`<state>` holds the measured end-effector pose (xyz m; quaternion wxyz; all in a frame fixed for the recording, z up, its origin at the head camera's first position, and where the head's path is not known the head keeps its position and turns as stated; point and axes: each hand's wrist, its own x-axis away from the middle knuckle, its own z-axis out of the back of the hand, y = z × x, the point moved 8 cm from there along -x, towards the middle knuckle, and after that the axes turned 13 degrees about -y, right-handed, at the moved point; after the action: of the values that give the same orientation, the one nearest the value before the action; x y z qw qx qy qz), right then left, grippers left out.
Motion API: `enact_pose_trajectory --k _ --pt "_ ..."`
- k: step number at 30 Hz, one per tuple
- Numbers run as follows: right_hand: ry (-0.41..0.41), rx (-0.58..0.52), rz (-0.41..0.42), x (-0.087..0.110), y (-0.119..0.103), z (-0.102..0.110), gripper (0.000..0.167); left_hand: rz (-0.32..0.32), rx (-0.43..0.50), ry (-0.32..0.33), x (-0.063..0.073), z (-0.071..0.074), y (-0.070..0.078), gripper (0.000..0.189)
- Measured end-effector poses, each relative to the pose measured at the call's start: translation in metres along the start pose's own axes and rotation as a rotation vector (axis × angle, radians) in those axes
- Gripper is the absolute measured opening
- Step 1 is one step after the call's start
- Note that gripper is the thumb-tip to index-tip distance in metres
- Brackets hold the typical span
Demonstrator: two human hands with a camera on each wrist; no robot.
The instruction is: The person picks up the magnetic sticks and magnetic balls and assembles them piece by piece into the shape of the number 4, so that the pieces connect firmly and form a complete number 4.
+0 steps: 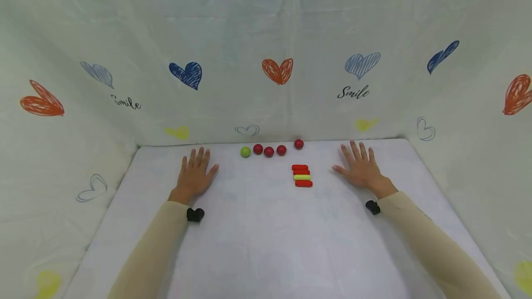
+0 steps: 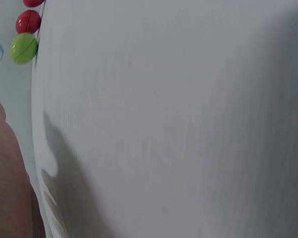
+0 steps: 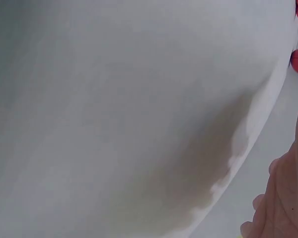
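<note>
Spread wide over the table (image 1: 249, 225), grips nothing with left hand (image 1: 194, 176) or right hand (image 1: 362, 170). Brushing carelessly, might roll red balls (image 1: 269, 152) or green ball (image 1: 245, 152) near the far edge between hands, or skew red bars (image 1: 304, 183) and yellow bar (image 1: 302, 177), closer in.

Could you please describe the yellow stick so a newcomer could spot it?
On the white table, look left of the right hand for four short sticks lying side by side. The yellow stick is second from the near end, the only one that isn't red.
</note>
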<state>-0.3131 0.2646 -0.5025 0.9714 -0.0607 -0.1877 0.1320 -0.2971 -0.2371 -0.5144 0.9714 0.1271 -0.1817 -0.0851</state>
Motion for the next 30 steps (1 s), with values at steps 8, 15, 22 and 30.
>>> enact_pose_trajectory --k 8,15,22,30 --pt "0.02 0.022 0.033 -0.01 -0.021 -0.003 0.089 -0.031 -0.023 0.01 -0.008 -0.008 0.024 0.081" --pt "0.042 0.061 0.072 -0.015 -0.046 -0.002 0.084 -0.074 -0.028 0.023 -0.012 -0.006 0.05 0.084" --pt "0.043 0.094 0.116 -0.021 -0.068 -0.002 0.079 -0.092 -0.035 0.017 -0.016 -0.005 0.068 0.083" --pt "0.079 0.14 0.208 -0.024 -0.093 0.001 0.065 -0.136 0.004 0.116 -0.021 0.001 0.086 0.076"
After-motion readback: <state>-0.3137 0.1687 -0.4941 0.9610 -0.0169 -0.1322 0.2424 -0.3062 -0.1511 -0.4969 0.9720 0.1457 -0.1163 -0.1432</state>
